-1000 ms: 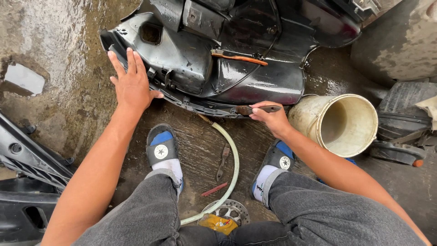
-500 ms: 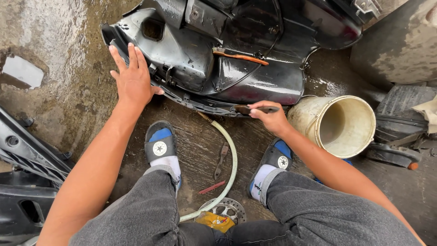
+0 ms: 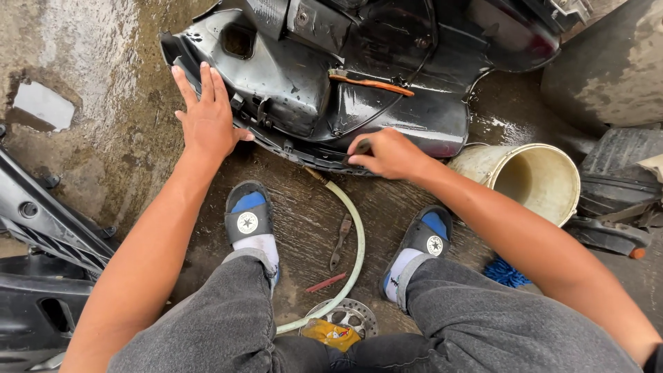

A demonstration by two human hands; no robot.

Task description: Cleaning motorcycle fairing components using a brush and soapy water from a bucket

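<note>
A large wet black plastic scooter body panel [image 3: 387,103] lies on the wet concrete in front of me. My left hand [image 3: 207,121] rests flat with fingers spread on the panel's left edge. My right hand [image 3: 390,153] is closed around a small dark-handled brush [image 3: 359,148], pressed against the panel's near rim. Only the brush's end shows past my fingers. An orange-handled toothbrush [image 3: 369,82] lies on top of the panel.
A cream bucket [image 3: 535,181] lies on its side at right. A pale hose [image 3: 349,238] curves between my sandalled feet, beside another small brush [image 3: 338,242] and a red stick [image 3: 326,282]. A brake disc [image 3: 342,319] sits near my knees. Black panels [image 3: 41,242] lie at left.
My right hand has moved left and up along the panel's rim with the brush, turning so the hand now covers most of it. My left hand stays planted.
</note>
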